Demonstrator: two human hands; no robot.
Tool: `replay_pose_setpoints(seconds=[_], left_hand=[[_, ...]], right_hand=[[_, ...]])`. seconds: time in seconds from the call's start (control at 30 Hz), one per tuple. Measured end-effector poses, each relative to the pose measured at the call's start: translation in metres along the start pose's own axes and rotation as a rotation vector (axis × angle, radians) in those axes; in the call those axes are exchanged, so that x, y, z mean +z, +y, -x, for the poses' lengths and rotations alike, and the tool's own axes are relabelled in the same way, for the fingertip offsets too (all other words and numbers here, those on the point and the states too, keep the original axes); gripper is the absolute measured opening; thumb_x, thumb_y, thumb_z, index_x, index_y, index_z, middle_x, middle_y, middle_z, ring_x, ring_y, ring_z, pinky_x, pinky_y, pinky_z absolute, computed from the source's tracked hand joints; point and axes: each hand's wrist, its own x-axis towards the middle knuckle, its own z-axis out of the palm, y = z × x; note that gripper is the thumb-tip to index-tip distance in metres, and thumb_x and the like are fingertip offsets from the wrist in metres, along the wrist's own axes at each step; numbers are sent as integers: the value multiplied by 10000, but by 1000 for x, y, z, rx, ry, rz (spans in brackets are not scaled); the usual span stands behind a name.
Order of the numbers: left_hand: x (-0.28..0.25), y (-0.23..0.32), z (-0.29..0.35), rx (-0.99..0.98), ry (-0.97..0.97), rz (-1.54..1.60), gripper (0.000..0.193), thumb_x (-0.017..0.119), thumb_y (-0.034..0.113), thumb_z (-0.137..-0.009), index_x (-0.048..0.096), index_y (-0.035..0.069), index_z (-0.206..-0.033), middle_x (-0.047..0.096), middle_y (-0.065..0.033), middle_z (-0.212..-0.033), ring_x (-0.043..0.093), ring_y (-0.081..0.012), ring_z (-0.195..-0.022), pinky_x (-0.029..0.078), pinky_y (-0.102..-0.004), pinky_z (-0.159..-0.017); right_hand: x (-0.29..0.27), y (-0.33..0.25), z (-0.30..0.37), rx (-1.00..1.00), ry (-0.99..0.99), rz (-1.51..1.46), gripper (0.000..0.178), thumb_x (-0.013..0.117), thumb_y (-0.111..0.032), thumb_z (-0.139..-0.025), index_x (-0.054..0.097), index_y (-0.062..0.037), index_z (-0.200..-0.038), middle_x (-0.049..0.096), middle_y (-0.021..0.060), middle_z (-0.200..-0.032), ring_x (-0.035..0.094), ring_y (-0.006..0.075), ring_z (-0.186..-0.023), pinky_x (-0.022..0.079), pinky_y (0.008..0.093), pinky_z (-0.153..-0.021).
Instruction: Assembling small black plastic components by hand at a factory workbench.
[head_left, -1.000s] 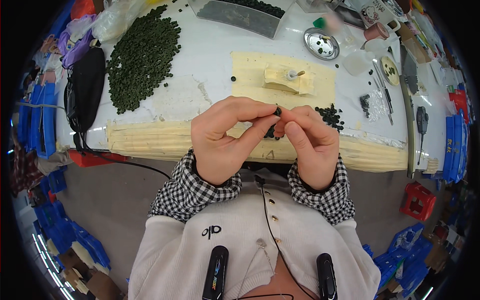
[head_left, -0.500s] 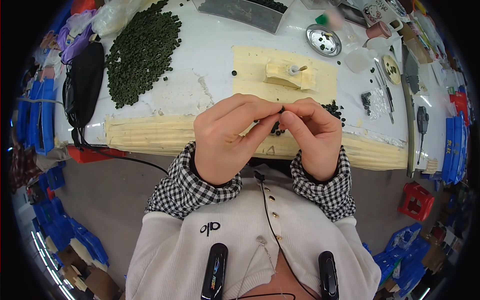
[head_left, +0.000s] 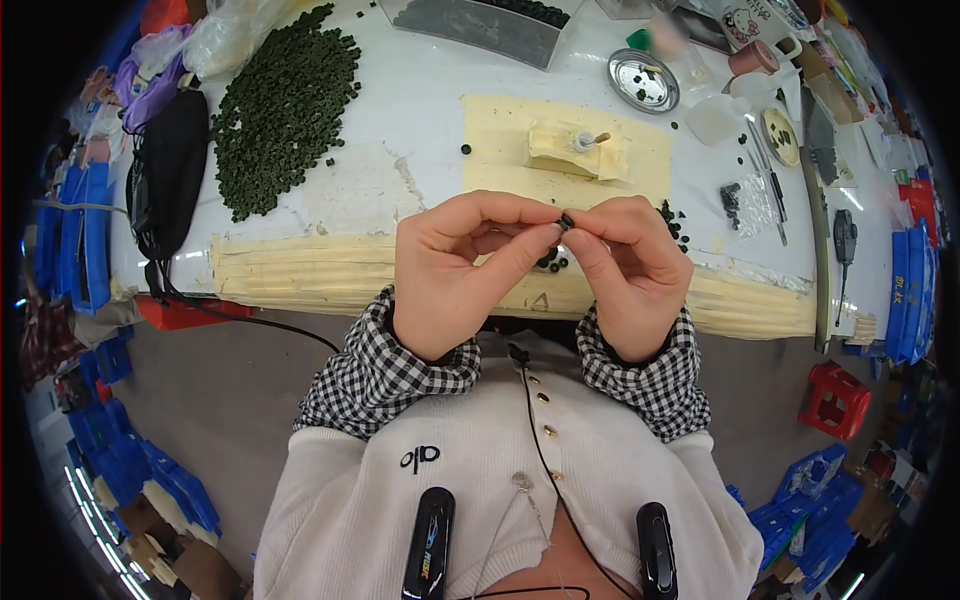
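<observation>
While both hands are raised over the near edge of the table [head_left: 420, 110], a small dark green piece [head_left: 566, 221] is held between them, above the tan edging strip [head_left: 330, 275] and on the near side of the pale yellow sheet [head_left: 490, 120]. The left hand [head_left: 450, 265] pinches the piece from the left, thumb and forefinger pressed together on it; the right hand [head_left: 640, 260] meets it from the right, its thumb and forefinger likewise pinching. Fingertips cover most of the piece, and what shows is a short dark sliver in the gap between the two hands; it is too small to establish its long axis or which way it points. Just below the fingertips, several loose dark pieces [head_left: 552, 262] lie on the table, and a further scatter of dark pieces [head_left: 676, 225] lies beside the right hand. Beyond the hands, a yellow block [head_left: 560, 157] rests on the sheet, its length running left to right, with a brown peg [head_left: 602, 138] pointing toward the upper right. A large heap of dark green pieces [head_left: 285, 120] occupies the table's left side, well apart from both hands.
</observation>
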Motion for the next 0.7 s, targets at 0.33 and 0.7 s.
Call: replay_pose_setpoints(seconds=[0.33,0.7], left_hand=[[1,-9,0,-142,-8,290,186,628,13,-901,644,-52,-1074,690,-121,-1004,666,-137,-887,553,-243,-803],[4,-9,3,-96,-7,300,200,597,41,-928,639,-52,-1100,681,-136,-1045,663,-155,-921,553,-260,-850]], right_hand=[[2,-4,-1,-220,46,257,270,742,70,-734,717,-11,-990,627,76,-870,611,148,-725,493,238,-627],[3,-4,0,-322,58,375,335,742,79,-722,717,-26,-1039,606,70,-880,600,164,-730,493,249,-618]])
